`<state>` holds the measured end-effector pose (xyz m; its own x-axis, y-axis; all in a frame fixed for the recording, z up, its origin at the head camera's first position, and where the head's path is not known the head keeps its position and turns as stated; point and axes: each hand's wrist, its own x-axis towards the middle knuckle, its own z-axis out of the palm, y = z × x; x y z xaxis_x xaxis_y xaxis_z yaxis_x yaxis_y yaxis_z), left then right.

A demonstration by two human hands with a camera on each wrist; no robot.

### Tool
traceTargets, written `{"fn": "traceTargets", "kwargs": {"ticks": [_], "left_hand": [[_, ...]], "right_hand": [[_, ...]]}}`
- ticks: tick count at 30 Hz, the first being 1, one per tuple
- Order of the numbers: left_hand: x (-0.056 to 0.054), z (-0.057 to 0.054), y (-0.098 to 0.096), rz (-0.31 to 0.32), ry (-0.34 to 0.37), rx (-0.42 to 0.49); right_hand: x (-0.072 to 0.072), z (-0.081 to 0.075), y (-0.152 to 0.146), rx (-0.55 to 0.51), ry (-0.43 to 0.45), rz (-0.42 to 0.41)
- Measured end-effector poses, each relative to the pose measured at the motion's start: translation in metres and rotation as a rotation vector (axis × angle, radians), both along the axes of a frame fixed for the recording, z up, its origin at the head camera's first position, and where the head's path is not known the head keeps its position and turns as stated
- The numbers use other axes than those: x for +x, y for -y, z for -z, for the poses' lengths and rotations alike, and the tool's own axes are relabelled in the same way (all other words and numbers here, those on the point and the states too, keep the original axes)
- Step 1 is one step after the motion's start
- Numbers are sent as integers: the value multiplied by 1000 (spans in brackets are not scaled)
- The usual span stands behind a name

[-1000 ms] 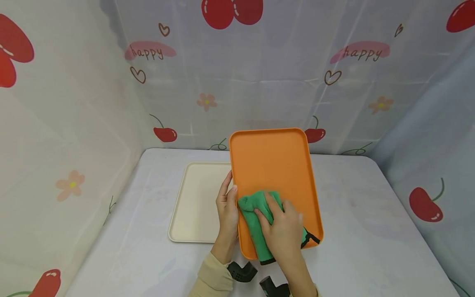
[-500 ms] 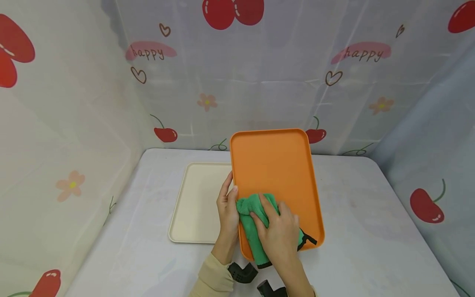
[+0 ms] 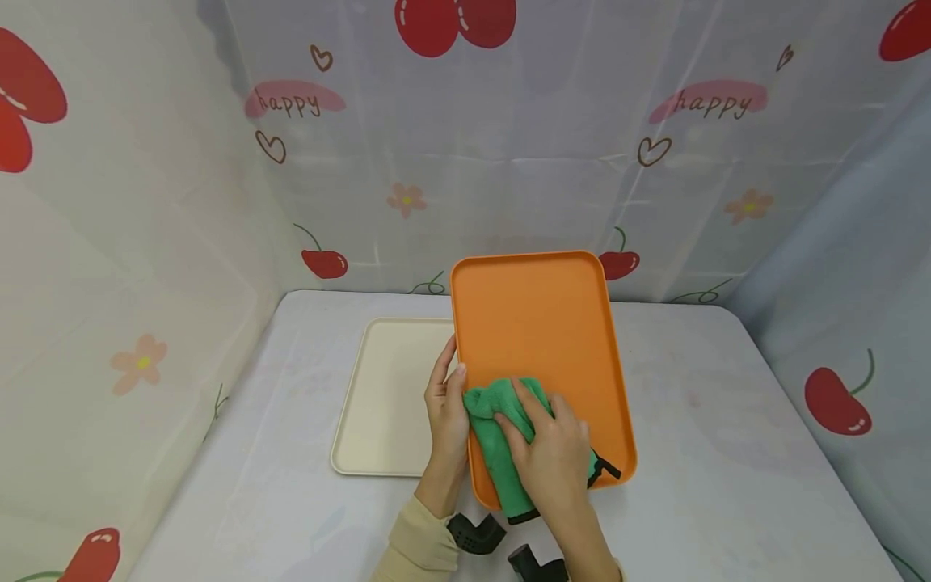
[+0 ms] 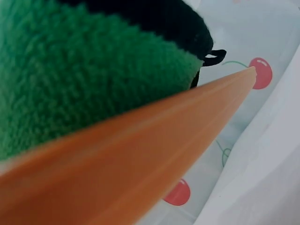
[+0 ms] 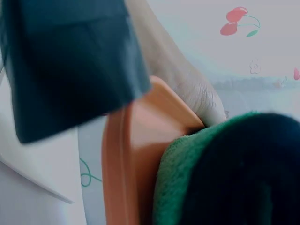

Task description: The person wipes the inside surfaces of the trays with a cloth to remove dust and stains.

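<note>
An orange tray (image 3: 534, 315) is held tilted up off the table, facing the head camera. My left hand (image 3: 445, 416) grips its left rim, the thumb at the front edge. On the lower part of the tray lies a folded green towel (image 3: 502, 453) with black edging. My right hand (image 3: 556, 453) holds this towel against the tray surface, fingers bent over it. Close up, the left wrist view has the towel's pile (image 4: 93, 70) above the tray's rim (image 4: 154, 140). The right wrist view shows the towel (image 5: 180, 173) lying inside the tray's corner (image 5: 157, 89).
A cream tray (image 3: 393, 396) lies flat on the white-covered table (image 3: 727, 444), partly behind the orange one. Black wrist devices (image 3: 476, 533) sit at both wrists. Curtains (image 3: 509, 186) printed with cherries surround the table at the back and sides.
The right hand and towel slid slightly left and down across the tray, then a little back to the right. The left hand and orange tray stay nearly still.
</note>
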<state>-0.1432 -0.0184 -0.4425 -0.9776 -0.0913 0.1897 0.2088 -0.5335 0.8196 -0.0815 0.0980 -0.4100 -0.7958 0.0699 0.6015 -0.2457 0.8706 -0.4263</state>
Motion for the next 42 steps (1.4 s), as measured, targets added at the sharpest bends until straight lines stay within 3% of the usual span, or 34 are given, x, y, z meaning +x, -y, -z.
{"fn": "traceTargets", "kwargs": {"ticks": [9,22,27,42], "left_hand": [[-1,0,0,-11,-2,-33],[-1,0,3,-30,20,-52],[-1,0,4,-41,17,-58],[0,0,5,-30,13,-51]], "right_hand": [[-3,0,-16,-61,47,27],[-8,-1,-61,-182,253,209],[-9,3,-72,-204,270,255],[-9,9,-72,-212,249,258]]}}
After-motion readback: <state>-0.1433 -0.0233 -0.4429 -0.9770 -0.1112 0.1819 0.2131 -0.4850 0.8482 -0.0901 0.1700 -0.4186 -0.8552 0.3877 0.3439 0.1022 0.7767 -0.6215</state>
